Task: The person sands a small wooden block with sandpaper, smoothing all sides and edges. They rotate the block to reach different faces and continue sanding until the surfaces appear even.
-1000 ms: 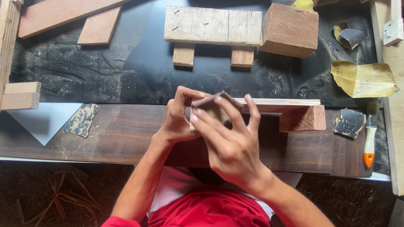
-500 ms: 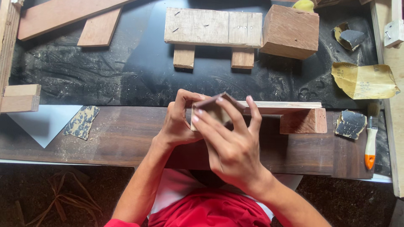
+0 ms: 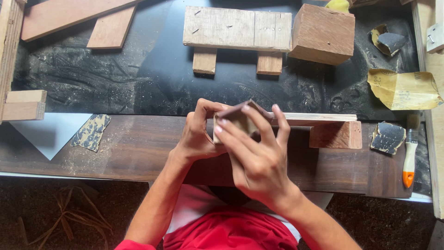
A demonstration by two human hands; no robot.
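Seen from above, a person in a red top works at a dusty dark surface [image 3: 152, 88] with a brown plank along its near edge. At the centre of the frame, the left hand [image 3: 196, 136] curls closed around the end of a thin pale wooden strip [image 3: 319, 117], steadying it. The strip runs rightward, resting on a small reddish wood block [image 3: 335, 135]. The right hand [image 3: 259, 157] presses a folded piece of dark sandpaper [image 3: 240, 113] over that same end, fingers spread across it and clamped down (the sheet wraps the wood, so the end itself is hidden).

The step in hand looks like sanding the strip's end. The next stroke would call for firm, even pressure while the left hand keeps the strip from sliding.

Worn sandpaper scraps lie at the lower left [image 3: 91, 132] and right [image 3: 387, 137]. A yellow sheet [image 3: 402, 90] sits upper right, beside a wood cube [image 3: 323, 33].
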